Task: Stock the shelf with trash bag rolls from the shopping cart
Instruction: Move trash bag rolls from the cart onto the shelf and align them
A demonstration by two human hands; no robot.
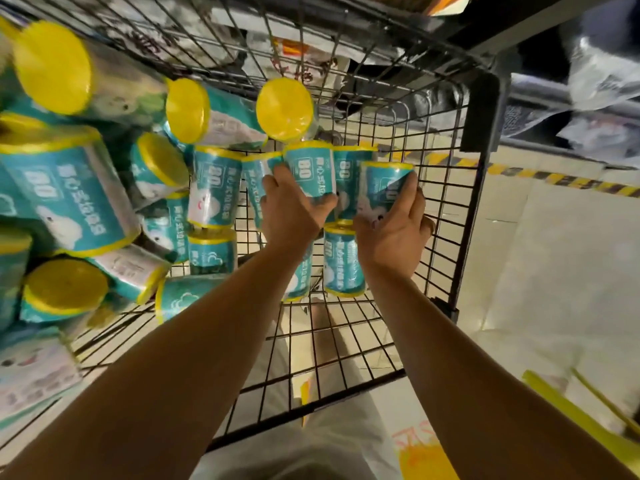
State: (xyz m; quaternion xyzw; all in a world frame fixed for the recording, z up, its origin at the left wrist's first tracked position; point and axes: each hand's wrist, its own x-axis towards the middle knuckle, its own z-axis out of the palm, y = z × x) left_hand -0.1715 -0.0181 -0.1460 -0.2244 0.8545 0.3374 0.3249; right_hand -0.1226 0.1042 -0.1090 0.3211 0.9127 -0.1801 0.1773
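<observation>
One teal roll (311,171) is gripped by the curled left hand (291,209) and another roll (382,188) just beside it by the right hand (393,233), inside the wire cart (446,188).

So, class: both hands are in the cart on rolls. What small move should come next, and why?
Probably lift both rolls up out of the cart: the left hand grips one trash bag roll, the right hand another roll, and both are still inside the wire basket.

Pale tiled floor (554,258) with yellow-black hazard tape (571,180); crinkled plastic packages (595,74) upper right.
</observation>
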